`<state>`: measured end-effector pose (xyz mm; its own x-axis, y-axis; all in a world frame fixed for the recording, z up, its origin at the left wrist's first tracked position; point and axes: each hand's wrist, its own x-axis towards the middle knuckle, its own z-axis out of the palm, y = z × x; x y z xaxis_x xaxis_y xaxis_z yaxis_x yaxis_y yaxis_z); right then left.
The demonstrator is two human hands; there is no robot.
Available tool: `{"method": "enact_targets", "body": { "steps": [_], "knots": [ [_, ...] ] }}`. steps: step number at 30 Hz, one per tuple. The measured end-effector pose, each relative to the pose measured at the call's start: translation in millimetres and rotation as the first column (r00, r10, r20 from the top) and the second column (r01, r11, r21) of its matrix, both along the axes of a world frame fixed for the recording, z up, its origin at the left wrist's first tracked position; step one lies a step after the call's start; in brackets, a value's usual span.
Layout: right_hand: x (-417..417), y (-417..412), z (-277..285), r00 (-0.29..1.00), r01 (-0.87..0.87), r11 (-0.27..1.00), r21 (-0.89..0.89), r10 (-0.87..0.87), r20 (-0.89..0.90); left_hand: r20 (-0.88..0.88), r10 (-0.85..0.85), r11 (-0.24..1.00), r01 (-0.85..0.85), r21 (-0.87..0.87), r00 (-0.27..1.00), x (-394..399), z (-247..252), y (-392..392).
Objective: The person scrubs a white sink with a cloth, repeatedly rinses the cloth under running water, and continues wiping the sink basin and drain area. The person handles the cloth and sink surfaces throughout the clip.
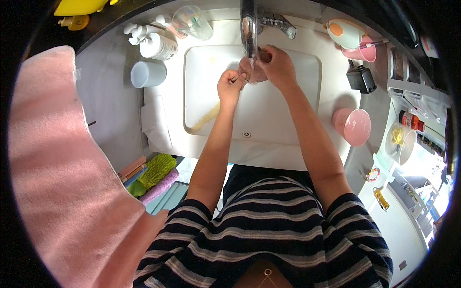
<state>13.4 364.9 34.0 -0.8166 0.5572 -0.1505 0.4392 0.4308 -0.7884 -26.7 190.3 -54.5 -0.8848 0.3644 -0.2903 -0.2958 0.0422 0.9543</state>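
Under the chrome faucet (pixel 249 32), a wet pinkish-brown cloth (pixel 251 71) hangs stretched between my two hands over the white sink basin (pixel 273 115). My left hand (pixel 231 86) pinches its lower left edge between thumb and fingers. The upper right part is gripped by my right hand (pixel 279 66), close beside the spout. Water appears to run onto the cloth. The fingertips of my right hand are partly hidden behind the cloth and spout. A yellowish stain (pixel 206 118) marks the basin's lower left side.
Left of the basin stand white pump bottles (pixel 158 46), a pale cup (pixel 148 74) and a clear tumbler (pixel 194 25). A pink cup (pixel 351 126) and a black container (pixel 361 78) are on the right. A pink towel (pixel 68 172) hangs at far left, near a green microfiber duster (pixel 156 170).
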Motion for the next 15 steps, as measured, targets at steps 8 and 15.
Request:
{"method": "enact_targets", "body": {
  "steps": [8, 15],
  "knots": [
    [8.9, -41.7, 13.2, 0.990, 0.132, 0.976, 0.171, -0.120, -0.079, 0.480, 0.050, 0.906, -0.242, 0.348, 0.876, 8.4, 31.3, 24.4],
    [51.2, -74.2, -6.4, 0.973, -0.147, 0.987, -0.058, 0.155, 0.171, 0.539, 0.019, 0.881, -0.269, 0.390, 0.842, 2.5, 9.3, 23.0]
  ]
}}
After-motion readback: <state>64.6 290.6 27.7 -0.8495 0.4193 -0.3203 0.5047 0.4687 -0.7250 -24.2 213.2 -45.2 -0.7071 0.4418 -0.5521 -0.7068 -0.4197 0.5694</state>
